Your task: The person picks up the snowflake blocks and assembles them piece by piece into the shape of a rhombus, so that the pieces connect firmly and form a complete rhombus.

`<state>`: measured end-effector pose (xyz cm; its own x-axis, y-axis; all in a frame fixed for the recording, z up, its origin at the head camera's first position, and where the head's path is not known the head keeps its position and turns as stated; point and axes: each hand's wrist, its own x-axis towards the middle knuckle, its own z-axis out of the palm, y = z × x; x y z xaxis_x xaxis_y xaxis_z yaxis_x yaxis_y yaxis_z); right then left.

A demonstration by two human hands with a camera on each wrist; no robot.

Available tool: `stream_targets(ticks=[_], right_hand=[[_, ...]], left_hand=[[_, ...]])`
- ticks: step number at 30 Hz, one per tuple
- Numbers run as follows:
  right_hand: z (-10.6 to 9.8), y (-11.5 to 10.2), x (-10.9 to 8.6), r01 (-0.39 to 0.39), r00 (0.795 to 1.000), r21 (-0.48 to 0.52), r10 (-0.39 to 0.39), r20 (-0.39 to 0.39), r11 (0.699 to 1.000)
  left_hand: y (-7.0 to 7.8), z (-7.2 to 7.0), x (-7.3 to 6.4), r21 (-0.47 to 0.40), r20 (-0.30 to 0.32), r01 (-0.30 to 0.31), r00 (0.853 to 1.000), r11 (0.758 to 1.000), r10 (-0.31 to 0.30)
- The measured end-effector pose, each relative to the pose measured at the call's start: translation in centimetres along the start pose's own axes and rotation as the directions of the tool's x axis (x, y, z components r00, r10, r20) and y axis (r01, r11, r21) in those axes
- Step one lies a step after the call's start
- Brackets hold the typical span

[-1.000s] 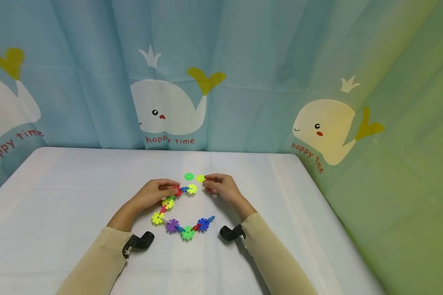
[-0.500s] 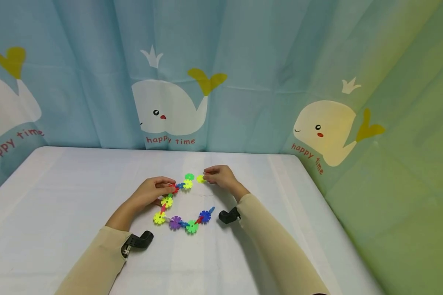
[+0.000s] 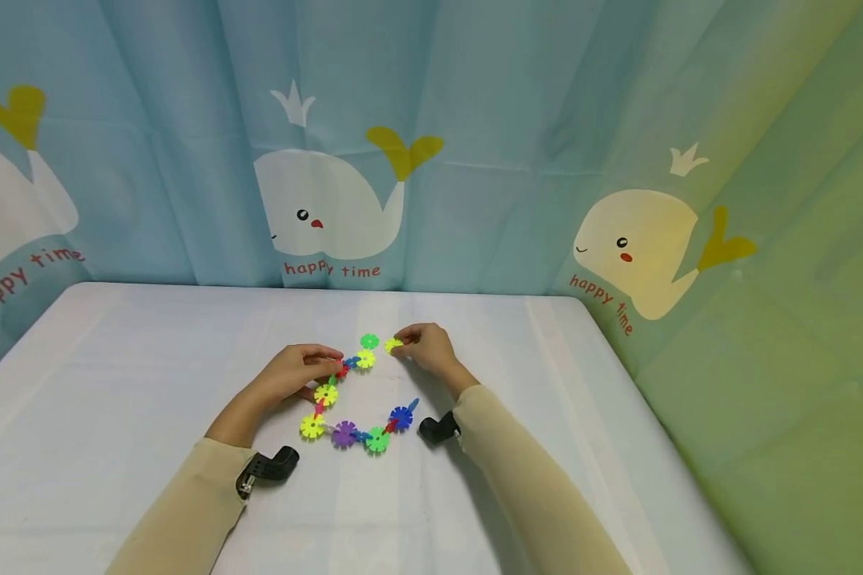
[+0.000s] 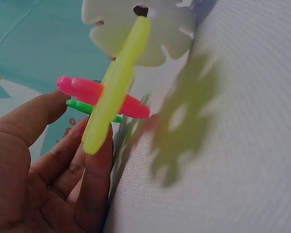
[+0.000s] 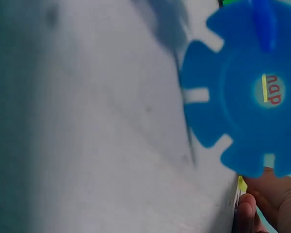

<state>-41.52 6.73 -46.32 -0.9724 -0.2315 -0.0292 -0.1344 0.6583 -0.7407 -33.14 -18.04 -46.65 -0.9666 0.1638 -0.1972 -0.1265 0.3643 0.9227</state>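
A chain of notched plastic discs lies in an open curve on the table in the head view. My left hand (image 3: 298, 377) holds it by a red disc (image 3: 342, 369), near the chain's far end, a yellow disc (image 3: 365, 358). Between my right hand's (image 3: 427, 350) thumb and fingers is a separate yellow disc (image 3: 392, 345). A loose green disc (image 3: 370, 341) lies just behind the chain's end. Close to the left wrist camera are a pink disc (image 4: 80, 89) and a white disc (image 4: 155, 39). A blue disc (image 5: 218, 116) covers much of the right wrist view, mostly hiding that hand.
The white-covered table (image 3: 151, 359) backs onto a blue curtain (image 3: 489, 224) printed with whales. The chain's near side, with a purple disc (image 3: 344, 434), curves between my forearms. Black wrist mounts (image 3: 273, 465) stick inward from both sleeves.
My right hand has taken the yellow disc between its fingertips and turned it slightly. My left hand has shifted the chain's far end a little up and left; the chain's near right part moved away from me.
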Motion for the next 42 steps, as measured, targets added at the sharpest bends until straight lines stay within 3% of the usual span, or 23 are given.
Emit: stream_targets(ticks=[8,19,31,36,42], right_hand=[[0.1,0.6,-1.5,0.095,0.994,0.096,-0.090,-0.056,0.991],[0.7,1.1,-3.6,0.134,0.990,0.197,-0.122,-0.071,0.971],[1.4,1.4,-4.0,0.168,0.986,0.295,-0.154,-0.068,0.941],[1.6,1.4,-4.0,0.172,0.985,0.355,-0.161,-0.061,0.919],[1.2,0.8,-4.7,0.173,0.985,0.351,-0.161,-0.064,0.920]], left_hand=[[-0.1,0.0,0.2,0.040,-0.009,-0.001,1.000,0.999,0.001],[-0.3,0.4,0.4,0.090,-0.016,-0.026,0.999,0.996,0.027],[-0.4,0.7,0.5,0.210,-0.022,-0.154,0.986,0.965,0.162],[-0.3,0.8,0.6,0.220,-0.003,-0.161,0.986,0.962,0.166],[-0.3,1.0,0.8,0.270,0.004,-0.169,0.985,0.948,0.175]])
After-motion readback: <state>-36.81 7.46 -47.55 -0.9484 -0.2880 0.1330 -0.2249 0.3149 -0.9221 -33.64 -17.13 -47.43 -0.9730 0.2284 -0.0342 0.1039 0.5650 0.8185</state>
